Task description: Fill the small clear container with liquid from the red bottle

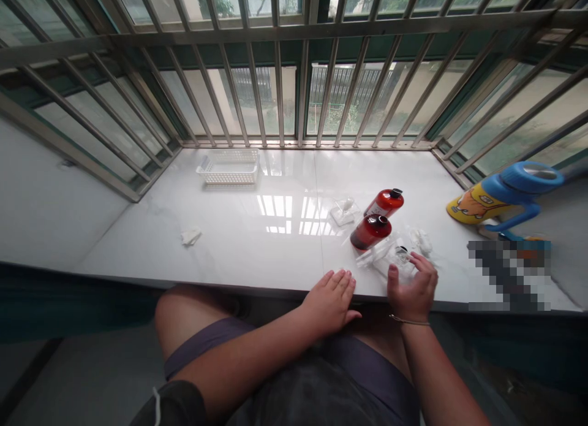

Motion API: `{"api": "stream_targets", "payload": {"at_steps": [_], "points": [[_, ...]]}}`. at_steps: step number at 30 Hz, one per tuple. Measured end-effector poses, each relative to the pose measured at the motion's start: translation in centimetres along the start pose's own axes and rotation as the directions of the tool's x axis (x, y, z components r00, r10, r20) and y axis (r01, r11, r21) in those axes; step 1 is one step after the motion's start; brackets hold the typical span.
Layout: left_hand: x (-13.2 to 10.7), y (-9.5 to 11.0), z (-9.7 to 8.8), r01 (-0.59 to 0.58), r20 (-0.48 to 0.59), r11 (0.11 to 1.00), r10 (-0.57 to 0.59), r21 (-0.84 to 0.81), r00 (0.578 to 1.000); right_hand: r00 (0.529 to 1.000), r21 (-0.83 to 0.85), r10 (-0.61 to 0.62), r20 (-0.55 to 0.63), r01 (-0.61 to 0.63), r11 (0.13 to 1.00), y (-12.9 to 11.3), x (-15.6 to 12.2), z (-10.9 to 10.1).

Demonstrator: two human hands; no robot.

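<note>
My left hand [331, 300] lies flat, palm down, at the counter's front edge, fingers stretched out and holding nothing. On the right, my right hand [416, 288] is raised at the same edge with thumb and fingers apart. Its fingertips reach the clear plastic packaging [383, 260], which has a small black round piece in it; whether they touch it I cannot tell. Just beyond stand two red bottles with black tops, a nearer bottle [370, 233] and a farther one [383, 202] with a white label. Behind them to the left lies another clear plastic piece [345, 213].
A white perforated basket [232, 179] sits at the back left of the white counter [257, 248]. A crumpled tissue [190, 236] lies nearer on the left. To the right stands a blue and yellow bottle [487, 199] with a handle, near a blurred-out patch. Metal bars [303, 95] line the window.
</note>
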State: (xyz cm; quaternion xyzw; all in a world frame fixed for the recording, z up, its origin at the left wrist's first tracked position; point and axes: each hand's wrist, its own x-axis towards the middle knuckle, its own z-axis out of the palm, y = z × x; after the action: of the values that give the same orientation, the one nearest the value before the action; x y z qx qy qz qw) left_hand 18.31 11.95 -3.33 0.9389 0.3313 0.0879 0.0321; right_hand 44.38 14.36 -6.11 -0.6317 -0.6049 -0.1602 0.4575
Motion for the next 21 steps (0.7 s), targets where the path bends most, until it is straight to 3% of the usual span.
{"api": "stream_targets", "payload": {"at_steps": [4, 7, 9, 12, 13, 15, 17, 21], "points": [[-1.0, -2.1, -0.1, 0.076, 0.027, 0.997, -0.076, -0.004, 0.997, 1.000, 0.007, -0.001, 0.007, 0.001, 1.000, 0.0, 0.0, 0.0], [-2.8, -6.1, -1.0, 0.250, 0.064, 0.967, -0.253, 0.043, 0.965, 1.000, 0.002, 0.011, 0.015, -0.011, 1.000, 0.0, 0.0, 0.0], [-4.4, -10.0, -2.4, 0.449, 0.096, 0.887, -0.459, 0.111, 0.883, 1.000, 0.003, 0.012, 0.017, -0.012, 1.000, 0.0, 0.0, 0.0], [-6.5, -15.8, -5.0, 0.711, 0.076, 0.672, -0.735, 0.208, 0.673, 1.000, 0.006, 0.009, 0.011, -0.009, 1.000, 0.0, 0.0, 0.0], [-6.9, -17.1, -5.6, 0.751, 0.076, 0.626, -0.776, 0.209, 0.626, 1.000, 0.005, 0.007, 0.008, -0.007, 1.000, 0.0, 0.0, 0.0], [-6.9, -18.4, -6.4, 0.788, 0.100, 0.589, -0.808, 0.181, 0.581, 1.000, 0.001, 0.004, 0.001, -0.004, 1.000, 0.1, 0.0, 0.1], [-5.7, -17.5, -6.2, 0.772, 0.122, 0.621, -0.784, 0.134, 0.609, 1.000, -0.003, -0.001, -0.002, 0.001, 1.000, 0.1, -0.1, 0.1], [-1.2, -10.5, -3.4, 0.499, 0.147, 0.866, -0.489, -0.042, 0.860, 1.000, -0.003, -0.004, 0.000, 0.004, 1.000, 0.1, 0.0, 0.1]]}}
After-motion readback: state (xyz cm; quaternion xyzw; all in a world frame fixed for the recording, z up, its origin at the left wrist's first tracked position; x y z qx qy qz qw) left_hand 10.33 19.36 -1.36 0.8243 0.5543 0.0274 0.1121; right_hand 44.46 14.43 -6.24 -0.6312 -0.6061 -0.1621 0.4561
